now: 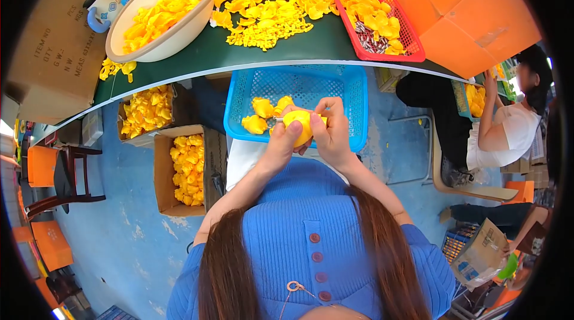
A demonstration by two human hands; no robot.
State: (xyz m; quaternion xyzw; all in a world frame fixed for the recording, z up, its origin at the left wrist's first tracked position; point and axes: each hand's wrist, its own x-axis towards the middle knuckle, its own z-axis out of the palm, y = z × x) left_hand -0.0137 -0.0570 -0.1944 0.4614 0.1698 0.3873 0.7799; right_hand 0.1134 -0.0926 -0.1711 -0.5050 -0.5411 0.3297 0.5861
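Above a blue plastic basket point(236, 101) at my lap, both hands are closed around a rounded yellow plastic piece point(299, 121). My left hand point(280, 146) grips its lower left side, where a small silvery metal part point(278, 119) shows. My right hand point(332, 134) holds the right side with bent fingers and thumb pressed on it. Fingers hide much of the piece, so its exact kind cannot be made out. Inside the basket lie a few similar yellow pieces point(254, 124), just left of my hands.
The green table point(206, 60) bears a cream bowl point(113, 36), heaped yellow parts point(269, 18) and a red basket point(412, 51) with metal bits. Cardboard boxes point(158, 170) of yellow pieces stand on the floor at left. A co-worker point(508, 134) sits at right, beside orange boxes point(478, 21).
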